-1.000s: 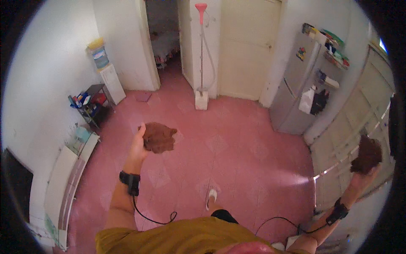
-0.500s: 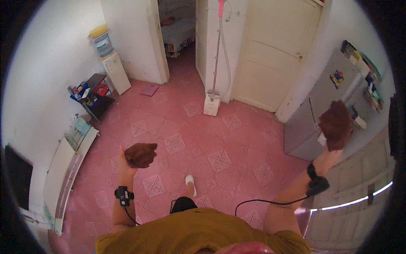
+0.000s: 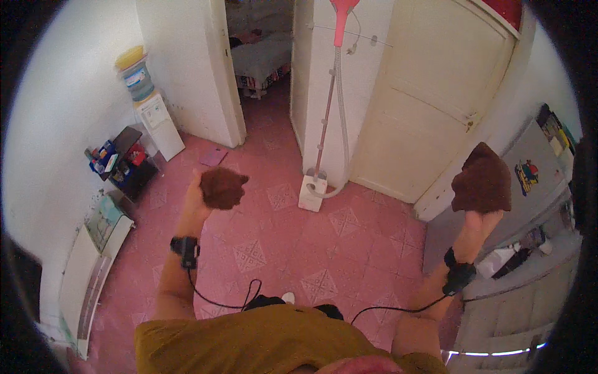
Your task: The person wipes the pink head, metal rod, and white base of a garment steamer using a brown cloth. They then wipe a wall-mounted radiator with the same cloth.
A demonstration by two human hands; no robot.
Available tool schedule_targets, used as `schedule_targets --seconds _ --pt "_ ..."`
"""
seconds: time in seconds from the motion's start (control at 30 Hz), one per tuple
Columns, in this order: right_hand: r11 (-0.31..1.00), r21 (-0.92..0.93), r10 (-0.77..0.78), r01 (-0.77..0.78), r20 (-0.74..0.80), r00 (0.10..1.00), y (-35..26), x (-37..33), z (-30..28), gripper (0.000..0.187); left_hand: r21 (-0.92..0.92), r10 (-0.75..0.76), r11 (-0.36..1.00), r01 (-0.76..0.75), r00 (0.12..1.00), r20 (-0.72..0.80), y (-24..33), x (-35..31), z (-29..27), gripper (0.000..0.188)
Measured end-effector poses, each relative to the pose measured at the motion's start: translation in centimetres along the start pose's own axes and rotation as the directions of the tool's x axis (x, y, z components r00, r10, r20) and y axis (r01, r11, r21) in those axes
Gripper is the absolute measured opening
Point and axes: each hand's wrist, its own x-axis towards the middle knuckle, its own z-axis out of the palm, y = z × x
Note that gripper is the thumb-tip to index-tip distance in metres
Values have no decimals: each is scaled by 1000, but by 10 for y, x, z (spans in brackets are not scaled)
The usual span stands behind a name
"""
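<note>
My left hand (image 3: pixel 197 198) is raised ahead of me and closed on a bunched brown cloth (image 3: pixel 224 188), which hides most of the fingers. Off to the right, my right hand (image 3: pixel 483 220) is lifted too, in front of the grey fridge. Another brown cloth (image 3: pixel 482 181) covers that hand's fingers and spreads above the wrist; its grip is hidden beneath the fabric. Each wrist wears a black strapped device, the left one (image 3: pixel 186 251) and the right one (image 3: pixel 460 277), both with a black cable.
An upright appliance with a pole, hose and pink head (image 3: pixel 314 191) stands by the closed cream door (image 3: pixel 436 100). The grey fridge (image 3: pixel 517 153) is at the right. Along the left wall are a water dispenser (image 3: pixel 159 126), a cluttered black shelf (image 3: pixel 138 177) and a low white cabinet (image 3: pixel 84 287).
My body has moved forward and turned slightly, so the appliance and cream door look nearer. My left hand has risen in view with its cloth. Both cloths are still with my hands.
</note>
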Motion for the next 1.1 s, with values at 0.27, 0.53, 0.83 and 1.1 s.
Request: schedule_targets --seconds 0.27,0.53,0.83,1.1 --pt "561 -704 -327 435 294 898 58 116 -37 41 0 137 990 -139 975 175 9 185 164 55" --pt "981 18 -196 196 155 968 129 341 38 30 123 529 809 -575 803 274 71 321 355 63" --pt "760 -167 -497 628 472 728 211 507 230 32 536 702 366 -761 604 377 72 416 465 69" --pt "-137 -142 -230 980 967 108 301 503 298 33 317 581 508 -801 591 560 39 465 474 48"
